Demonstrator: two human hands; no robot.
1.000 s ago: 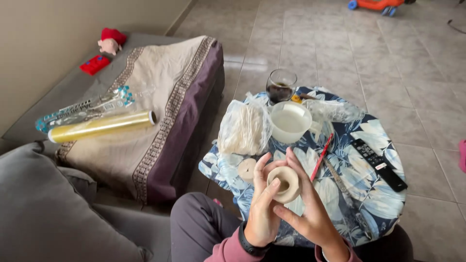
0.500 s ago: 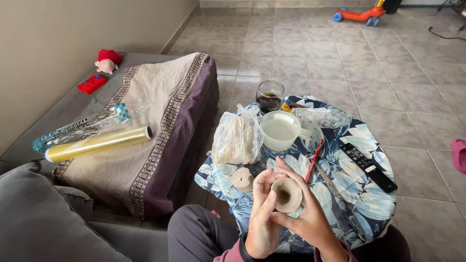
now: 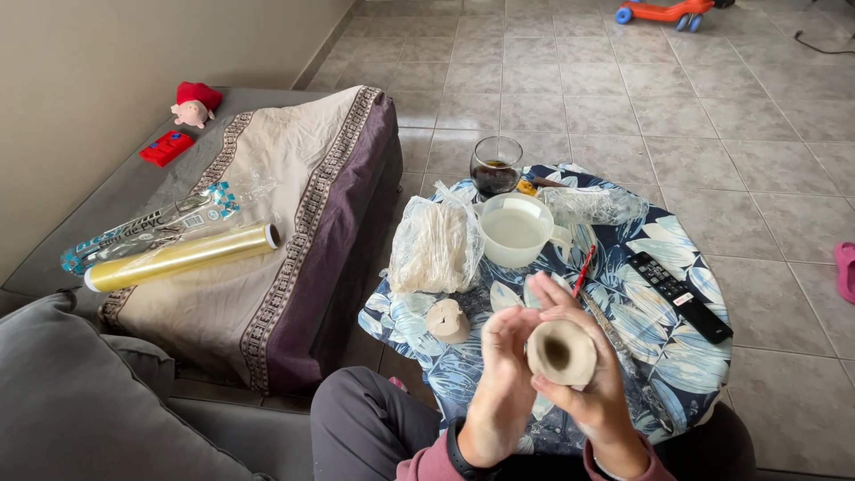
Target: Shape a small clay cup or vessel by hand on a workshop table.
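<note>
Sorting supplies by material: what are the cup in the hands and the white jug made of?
Cup: looks like soft clay or dough, matte beige, with thick uneven walls. Jug: probably plastic, smooth and translucent white, holding a whitish liquid.

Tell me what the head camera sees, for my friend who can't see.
Two hands, left and right, hold a hollow clay cup over a round table with a leafy cloth. A white jug stands behind.

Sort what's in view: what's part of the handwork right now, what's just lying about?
In hand:
left hand
right hand
hollow clay piece

Close by, likely related:
small clay lump
white cup of liquid

Lying about:
remote
dark drink glass
cling film roll
plush toy
</note>
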